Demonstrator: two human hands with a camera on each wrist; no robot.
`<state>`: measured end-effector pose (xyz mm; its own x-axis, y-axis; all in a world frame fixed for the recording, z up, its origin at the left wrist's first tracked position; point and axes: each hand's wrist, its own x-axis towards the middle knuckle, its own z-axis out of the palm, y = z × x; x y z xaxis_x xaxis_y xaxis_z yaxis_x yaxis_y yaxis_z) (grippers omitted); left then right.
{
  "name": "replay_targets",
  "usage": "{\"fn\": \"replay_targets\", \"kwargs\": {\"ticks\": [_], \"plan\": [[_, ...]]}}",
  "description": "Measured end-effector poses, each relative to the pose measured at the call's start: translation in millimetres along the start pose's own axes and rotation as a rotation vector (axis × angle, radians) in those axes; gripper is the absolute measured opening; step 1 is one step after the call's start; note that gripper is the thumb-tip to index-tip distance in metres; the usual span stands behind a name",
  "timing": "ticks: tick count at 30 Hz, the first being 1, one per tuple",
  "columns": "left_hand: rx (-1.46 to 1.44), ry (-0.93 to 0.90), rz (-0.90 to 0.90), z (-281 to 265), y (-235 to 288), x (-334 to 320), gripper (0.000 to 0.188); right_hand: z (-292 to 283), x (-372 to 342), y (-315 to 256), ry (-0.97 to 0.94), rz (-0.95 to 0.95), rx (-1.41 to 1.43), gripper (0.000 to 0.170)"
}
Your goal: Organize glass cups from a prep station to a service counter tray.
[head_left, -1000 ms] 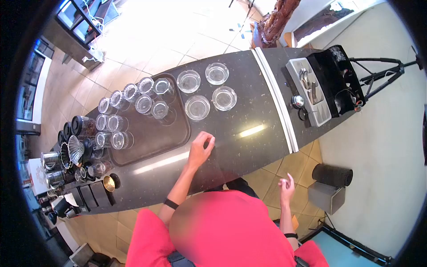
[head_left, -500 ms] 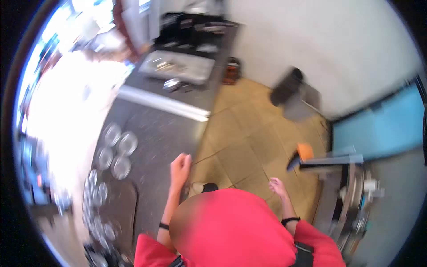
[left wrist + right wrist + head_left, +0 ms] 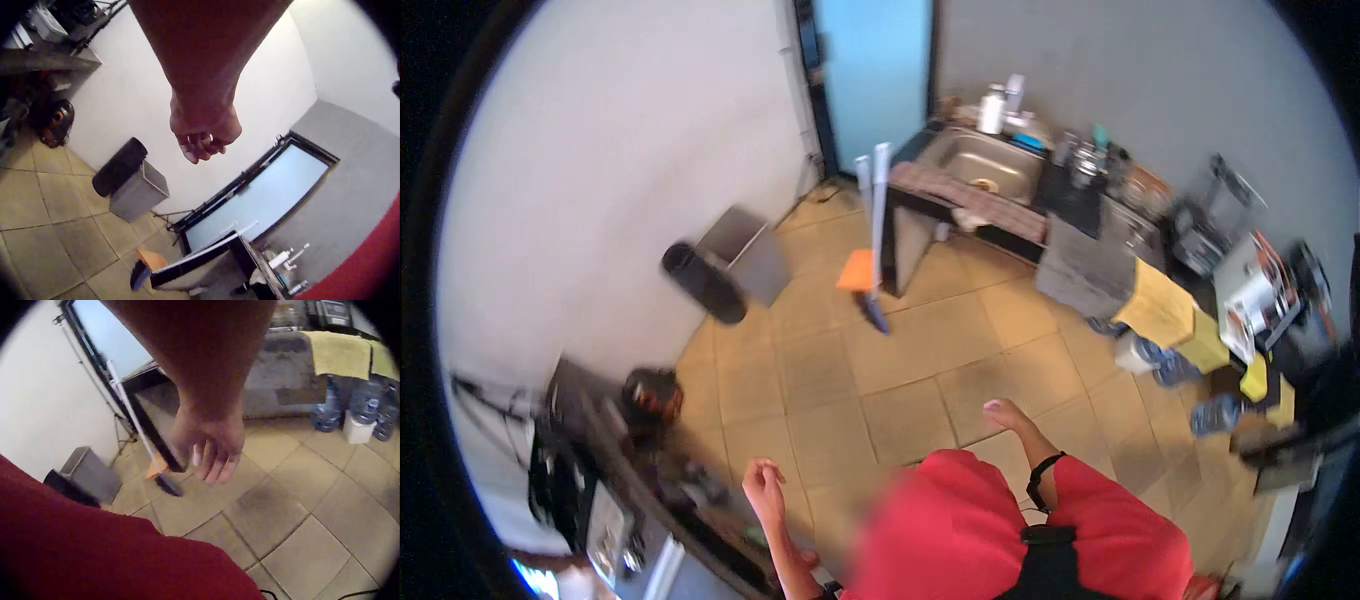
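The left hand is held out empty at the lower left of the head view, its fingers loosely bent and relaxed. The right hand is carried, likewise released, right of centre over the tiled floor, its forearm slanted up from a black wristband; its fingers are seen half curled in the right wrist view. The worktop, nearest the left hand but apart from it, is seen at the lower left of the head view, blurred and cut off by the frame. Farther out, a grey bin and an orange dustpan are seen. Any print on the white bottle by the sink cannot be made out.
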<state>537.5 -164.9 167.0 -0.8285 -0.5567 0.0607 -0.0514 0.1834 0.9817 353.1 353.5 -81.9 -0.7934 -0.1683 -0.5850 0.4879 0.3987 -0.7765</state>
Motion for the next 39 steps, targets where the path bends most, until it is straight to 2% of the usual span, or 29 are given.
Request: {"fn": "replay_targets", "kwargs": {"ticks": [1,3,4,6,9,11,13,16,18,19,20,21,24,26,28,29,31,35,37,39], "plan": [[-0.001,-0.069,0.023,20.4,1.4,13.8,0.015,-20.7,-5.3,19.1,0.054,0.008,0.047,0.033],[-0.064,-0.16,0.05,64.6,2.8,39.9,0.014,-61.3,-16.8,47.7,0.155,0.0,-0.324,0.033],[-0.023,-0.203,0.033,87.3,13.4,48.9,0.014,-75.0,-36.3,46.3,0.197,0.014,-0.293,0.033],[-0.016,-0.314,0.037,124.1,20.5,71.3,0.013,-82.8,-84.1,39.4,0.314,0.158,0.008,0.035],[0.004,-0.455,0.021,181.8,18.6,98.8,0.013,-95.6,-106.7,84.8,0.405,0.202,0.202,0.037],[0.019,-0.532,0.007,215.7,7.4,122.2,0.012,-93.9,-118.8,97.8,0.438,0.253,0.26,0.038],[0.204,-0.647,0.044,252.2,11.0,137.7,0.012,-98.6,-138.6,103.0,0.465,0.299,0.316,0.039],[0.15,-0.798,0.013,300.8,0.8,166.1,0.012,-106.8,-151.9,103.7,0.544,0.356,0.384,0.034],[0.162,-0.832,0.036,332.8,-19.7,194.0,0.012,-111.3,-139.3,105.6,0.563,0.424,0.504,0.033],[0.181,-0.838,0.064,353.0,-17.9,202.3,0.012,-122.1,-135.1,111.1,0.574,0.434,0.5,0.033],[0.172,-0.848,0.059,372.1,-14.1,210.7,0.012,-133.5,-130.2,114.7,0.551,0.327,0.489,0.033],[0.144,-0.871,0.042,391.6,-5.4,218.5,0.011,-146.5,-127.2,106.5,0.527,0.219,0.477,0.034],[0.074,-0.935,0.052,453.7,3.2,237.2,0.011,-201.4,-104.1,80.0,0.529,0.289,0.527,0.033],[0.057,-0.985,0.08,497.4,-2.1,248.9,0.011,-235.1,-86.3,80.0,0.625,0.054,0.081,0.035],[-0.013,-1.13,0.073,548.7,-14.8,259.6,0.011,-264.4,-92.9,36.4,0.722,0.025,0.503,0.035],[0.0,-1.149,0.069,569.3,-0.2,260.3,0.011,-276.0,-95.0,14.2,0.729,0.038,0.521,0.035],[0.099,-1.247,0.113,625.3,36.5,255.2,0.009,-302.5,-91.1,-24.1,0.868,0.023,0.367,0.033],[0.063,-1.35,0.09,727.1,76.6,235.8,0.008,-355.7,-91.4,-65.4,0.929,0.054,0.393,0.033],[0.064,-1.313,0.38,769.5,117.4,214.4,0.008,-388.3,-87.0,-66.9,0.966,-0.013,0.409,0.034],[0.084,-1.317,0.39,820.7,124.3,205.3,0.01,-426.9,-66.4,-57.3,0.973,-0.086,0.436,0.034]]}}
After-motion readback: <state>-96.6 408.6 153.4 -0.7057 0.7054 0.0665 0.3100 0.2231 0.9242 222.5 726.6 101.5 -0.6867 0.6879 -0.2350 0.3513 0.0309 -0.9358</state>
